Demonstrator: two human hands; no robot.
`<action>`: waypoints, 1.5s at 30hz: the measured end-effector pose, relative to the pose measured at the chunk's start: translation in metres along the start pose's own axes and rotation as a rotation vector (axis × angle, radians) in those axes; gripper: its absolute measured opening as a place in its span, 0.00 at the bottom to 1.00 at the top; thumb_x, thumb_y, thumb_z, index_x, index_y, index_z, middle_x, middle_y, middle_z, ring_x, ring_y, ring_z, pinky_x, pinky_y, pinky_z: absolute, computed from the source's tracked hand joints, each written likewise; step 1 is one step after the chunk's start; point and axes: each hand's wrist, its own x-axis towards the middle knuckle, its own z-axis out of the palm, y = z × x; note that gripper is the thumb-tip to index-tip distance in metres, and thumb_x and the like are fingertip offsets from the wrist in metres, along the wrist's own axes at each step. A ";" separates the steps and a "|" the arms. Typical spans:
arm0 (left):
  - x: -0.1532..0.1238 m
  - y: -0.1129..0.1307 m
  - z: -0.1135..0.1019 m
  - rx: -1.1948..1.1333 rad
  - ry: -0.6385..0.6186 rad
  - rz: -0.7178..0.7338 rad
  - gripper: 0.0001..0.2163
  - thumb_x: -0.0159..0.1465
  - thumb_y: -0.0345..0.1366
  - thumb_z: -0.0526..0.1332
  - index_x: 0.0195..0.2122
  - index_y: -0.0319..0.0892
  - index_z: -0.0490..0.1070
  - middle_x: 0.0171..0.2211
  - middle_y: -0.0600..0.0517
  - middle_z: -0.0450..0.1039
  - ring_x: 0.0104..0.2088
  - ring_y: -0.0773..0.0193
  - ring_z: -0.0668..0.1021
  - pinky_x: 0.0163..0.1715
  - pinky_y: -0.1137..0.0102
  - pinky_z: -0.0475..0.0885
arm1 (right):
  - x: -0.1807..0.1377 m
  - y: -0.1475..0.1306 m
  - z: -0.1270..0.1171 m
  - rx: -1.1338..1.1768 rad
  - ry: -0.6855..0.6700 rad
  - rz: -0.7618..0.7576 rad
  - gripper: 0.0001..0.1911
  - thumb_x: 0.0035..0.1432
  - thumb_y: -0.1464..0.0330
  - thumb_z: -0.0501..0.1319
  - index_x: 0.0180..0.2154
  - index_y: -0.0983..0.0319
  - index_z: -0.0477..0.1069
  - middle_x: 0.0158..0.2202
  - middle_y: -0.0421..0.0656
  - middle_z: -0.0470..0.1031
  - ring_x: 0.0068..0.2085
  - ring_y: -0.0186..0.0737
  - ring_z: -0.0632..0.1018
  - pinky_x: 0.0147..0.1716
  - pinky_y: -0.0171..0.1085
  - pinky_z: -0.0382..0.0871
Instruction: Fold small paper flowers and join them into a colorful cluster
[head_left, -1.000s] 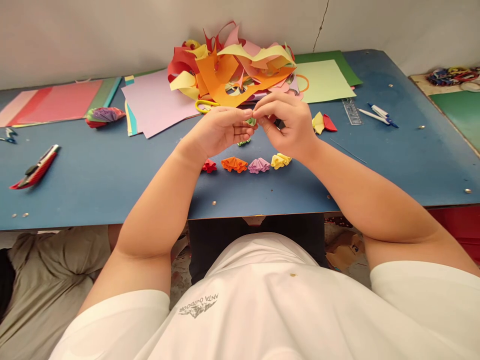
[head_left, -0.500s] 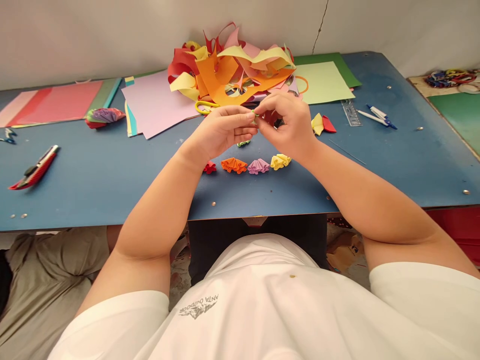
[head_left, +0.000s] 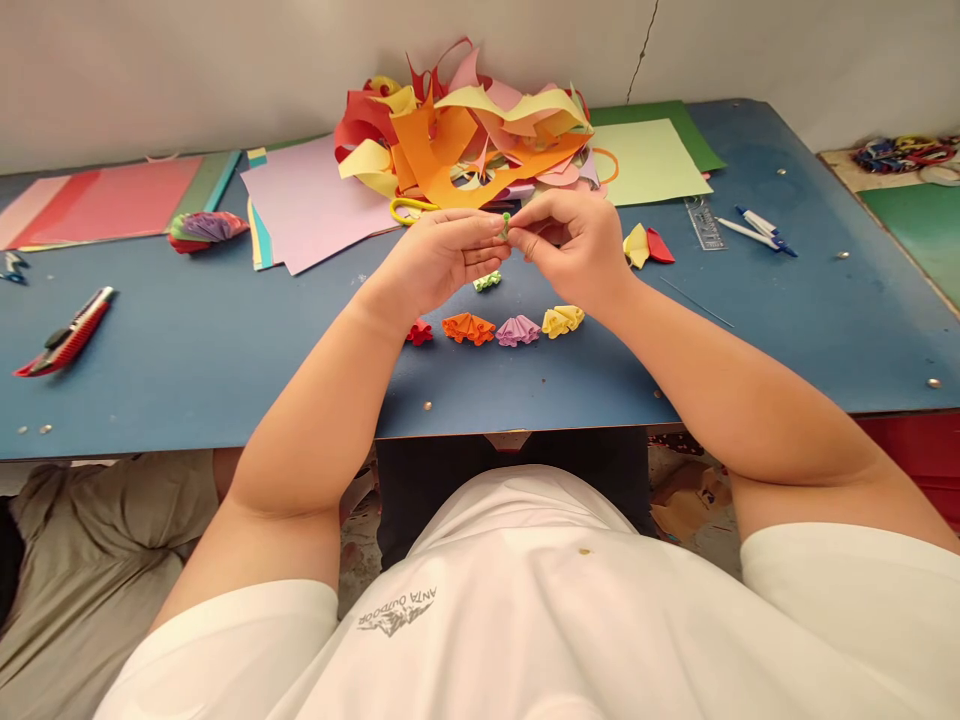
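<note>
As my left hand (head_left: 442, 255) faced my right hand (head_left: 576, 242), fingers (head_left: 534, 210) from both pinched one green paper (head_left: 505, 226). Five frilled pieces (head_left: 469, 329) lay below.

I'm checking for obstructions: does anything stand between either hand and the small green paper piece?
Nothing visible does. The left hand holds the small green paper piece; the right hand is right at it, though firm contact is hard to tell. The light green folded paper lies nearer the body, not between them.
</note>
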 end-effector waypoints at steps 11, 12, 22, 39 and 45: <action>0.008 -0.004 -0.002 -0.101 0.187 0.043 0.09 0.74 0.24 0.74 0.36 0.41 0.89 0.34 0.52 0.86 0.37 0.71 0.88 0.44 0.76 0.87 | -0.001 0.002 -0.016 -0.349 -0.614 -0.092 0.23 0.77 0.74 0.60 0.59 0.53 0.92 0.63 0.54 0.95 0.67 0.66 0.89 0.74 0.72 0.83; 0.008 -0.004 -0.002 -0.095 0.176 0.065 0.10 0.73 0.21 0.73 0.37 0.41 0.89 0.34 0.53 0.87 0.37 0.72 0.88 0.47 0.76 0.87 | -0.001 0.003 -0.015 -0.363 -0.652 -0.073 0.24 0.78 0.74 0.59 0.60 0.53 0.92 0.63 0.54 0.95 0.67 0.66 0.89 0.74 0.71 0.83; 0.006 -0.001 -0.001 -0.038 0.180 0.055 0.11 0.74 0.19 0.70 0.43 0.39 0.91 0.35 0.52 0.87 0.39 0.70 0.91 0.53 0.74 0.87 | 0.002 -0.003 -0.013 -0.492 -0.631 0.014 0.18 0.71 0.75 0.68 0.54 0.59 0.94 0.54 0.56 0.95 0.61 0.66 0.90 0.64 0.62 0.87; 0.000 -0.003 0.003 0.188 0.155 0.037 0.07 0.65 0.28 0.79 0.37 0.44 0.84 0.37 0.54 0.88 0.40 0.68 0.90 0.52 0.72 0.87 | 0.007 -0.022 -0.015 -0.324 -0.272 -0.005 0.06 0.68 0.73 0.71 0.45 0.57 0.84 0.44 0.47 0.92 0.46 0.53 0.90 0.50 0.50 0.85; 0.002 -0.004 -0.001 0.096 0.070 0.007 0.05 0.68 0.32 0.82 0.40 0.43 0.88 0.42 0.51 0.92 0.43 0.68 0.91 0.60 0.70 0.90 | 0.003 -0.017 -0.011 -0.276 -0.209 -0.060 0.07 0.72 0.71 0.74 0.48 0.54 0.84 0.45 0.45 0.92 0.45 0.53 0.91 0.51 0.52 0.89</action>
